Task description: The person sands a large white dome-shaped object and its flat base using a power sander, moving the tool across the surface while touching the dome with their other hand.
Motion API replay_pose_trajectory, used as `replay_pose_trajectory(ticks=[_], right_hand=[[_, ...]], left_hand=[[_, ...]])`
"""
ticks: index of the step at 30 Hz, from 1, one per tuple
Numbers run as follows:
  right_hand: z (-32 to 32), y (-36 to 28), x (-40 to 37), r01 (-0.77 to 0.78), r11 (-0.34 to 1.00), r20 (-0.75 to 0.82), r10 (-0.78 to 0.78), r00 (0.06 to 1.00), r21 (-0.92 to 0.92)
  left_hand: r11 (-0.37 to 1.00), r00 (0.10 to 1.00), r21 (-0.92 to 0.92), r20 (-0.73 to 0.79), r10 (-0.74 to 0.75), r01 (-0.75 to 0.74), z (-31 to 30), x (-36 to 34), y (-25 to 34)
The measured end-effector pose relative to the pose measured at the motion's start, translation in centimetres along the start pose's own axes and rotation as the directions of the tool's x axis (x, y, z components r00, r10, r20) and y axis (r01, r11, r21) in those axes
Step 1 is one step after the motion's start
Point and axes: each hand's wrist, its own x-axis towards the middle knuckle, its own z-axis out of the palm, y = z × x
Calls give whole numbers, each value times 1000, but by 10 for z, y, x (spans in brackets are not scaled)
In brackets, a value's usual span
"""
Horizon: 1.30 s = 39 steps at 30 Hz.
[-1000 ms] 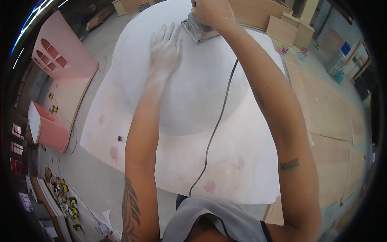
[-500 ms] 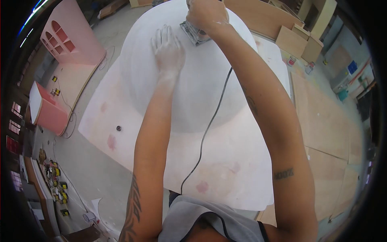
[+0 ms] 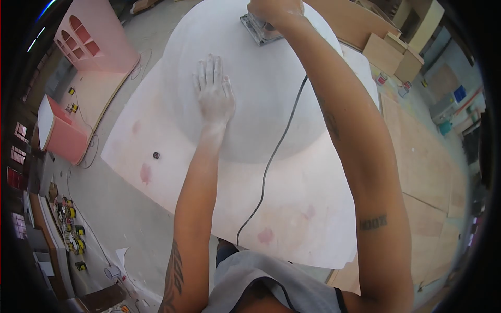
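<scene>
A large white rounded panel [image 3: 261, 104] lies on a stained whitish board [image 3: 292, 208]. Flat on the panel rests my left hand [image 3: 215, 96], fingers stretched out and coated in pale dust. My right hand [image 3: 276, 11] is wrapped round an electric sander [image 3: 259, 32] at the far part of the panel; the sander's top is cut off by the frame edge. Its square base sits on the white surface. A dark cord [image 3: 279, 143] runs from under my right forearm across the panel and board toward my body.
A small dark round cap [image 3: 156, 155] lies on the board's left. Pink arched shelving [image 3: 96, 36] and a pink cabinet [image 3: 68, 133] stand at left. Several cans [image 3: 68, 214] line the lower left floor. Wooden sheets [image 3: 417, 151] lie at right, near paint cans [image 3: 382, 78].
My left hand has slid back toward me over the panel. The sander in my right hand has shifted slightly farther away and to the right.
</scene>
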Motion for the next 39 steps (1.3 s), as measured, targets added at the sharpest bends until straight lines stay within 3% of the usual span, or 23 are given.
replay_pose_trajectory(ticks=[6,8,12,14,18,21,24,26,27,29,33,35,39], right_hand=[[-4,-6,-10,115,993,45,-114,992,-29],[13,-13,-15,151,988,-75,-152,986,-16],[7,-49,-53,156,986,-65,-160,985,-57],[14,-82,-87,244,965,-163,-256,953,-94],[11,-94,-106,244,964,-91,-254,963,-109],[11,-100,-92,222,965,-80,-234,969,-136],[8,-93,-53,97,980,-90,-114,989,-174],[6,-86,-24,-120,977,-35,116,993,-179],[7,-82,-13,-144,970,-47,138,989,-196],[9,-74,0,-372,908,-67,366,928,-193],[12,-59,-15,-485,855,-77,479,874,-186],[10,-57,-54,-469,864,-168,442,881,-184],[7,-68,-132,-548,829,-227,516,826,-110]], left_hand=[[994,996,-95,-58,-68,63,21,-8,-4],[994,997,-94,-65,-52,46,26,-25,-15],[981,997,-193,-77,-27,12,39,-74,-58],[970,997,-244,-77,-16,-3,28,-105,-89],[947,998,-318,-37,-52,38,21,-81,-103],[951,999,-308,-17,-40,33,8,-12,-120],[946,1000,-323,-13,5,-9,10,55,-131],[952,992,-289,49,116,-97,15,86,-134],[944,989,-308,46,141,-120,18,95,-136],[953,976,-225,27,216,-205,22,106,-140],[934,963,-285,95,252,-216,23,126,-162],[928,966,-339,148,214,-153,28,136,-171],[932,983,-360,146,107,-48,44,155,-185]])
